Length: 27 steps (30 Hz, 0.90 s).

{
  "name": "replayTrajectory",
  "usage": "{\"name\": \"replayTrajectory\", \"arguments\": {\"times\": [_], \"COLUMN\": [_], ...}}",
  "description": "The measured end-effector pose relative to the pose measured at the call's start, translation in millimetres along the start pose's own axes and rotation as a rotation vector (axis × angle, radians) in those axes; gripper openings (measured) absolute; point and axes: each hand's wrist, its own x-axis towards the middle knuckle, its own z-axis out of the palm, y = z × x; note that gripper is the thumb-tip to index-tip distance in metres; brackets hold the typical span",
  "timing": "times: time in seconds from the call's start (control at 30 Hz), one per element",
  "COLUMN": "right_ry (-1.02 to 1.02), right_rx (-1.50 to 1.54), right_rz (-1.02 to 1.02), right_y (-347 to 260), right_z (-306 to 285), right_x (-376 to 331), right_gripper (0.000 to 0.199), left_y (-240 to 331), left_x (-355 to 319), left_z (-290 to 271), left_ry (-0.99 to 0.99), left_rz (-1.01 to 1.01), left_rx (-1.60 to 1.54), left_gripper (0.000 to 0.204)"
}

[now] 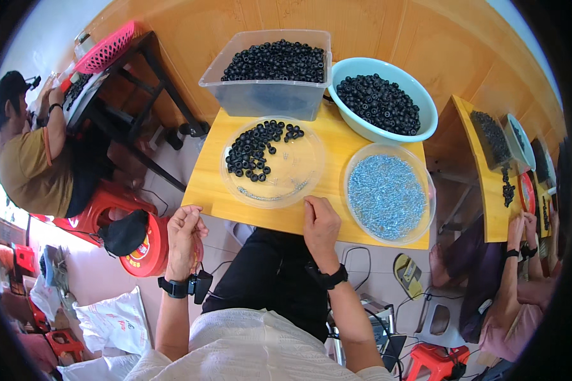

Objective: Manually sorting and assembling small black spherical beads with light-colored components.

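My left hand is raised off the front left edge of a small yellow table, fingers curled shut; whether it holds anything I cannot tell. My right hand rests on the table's front edge, fingers curled down, between two clear round trays. The left tray holds black rubber rings and some small screws. The right tray is full of small silvery screws. Behind them stand a clear plastic bin and a light blue basin, both heaped with black rings.
A seated person works at a dark table with a pink basket at the left. Another person's hands work at a yellow table on the right. A red bucket, red stools, white bags and cables lie on the floor.
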Motion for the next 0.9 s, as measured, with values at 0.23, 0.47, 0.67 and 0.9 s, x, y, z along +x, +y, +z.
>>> {"name": "replayTrajectory", "arguments": {"times": [0.23, 0.47, 0.67, 0.9], "right_ry": [0.042, -0.198, -0.846, -0.794], "right_rx": [0.033, 0.326, 0.685, 0.549], "right_rz": [-0.053, 0.26, 0.282, 0.242], "right_y": [11, -62, -130, -152], "right_z": [-5, 7, 34, 39], "right_x": [-4, -36, -79, -100], "right_gripper": [0.008, 0.009, 0.068, 0.059], "left_y": [10, 22, 12, 13], "left_x": [20, 41, 31, 24], "left_z": [28, 11, -2, -2], "left_ry": [-0.091, -0.199, -0.16, -0.097], "left_rz": [-0.117, -0.102, -0.105, -0.093], "left_rx": [-0.164, -0.569, -0.663, -0.604], "left_gripper": [0.019, 0.017, 0.02, 0.018]}}
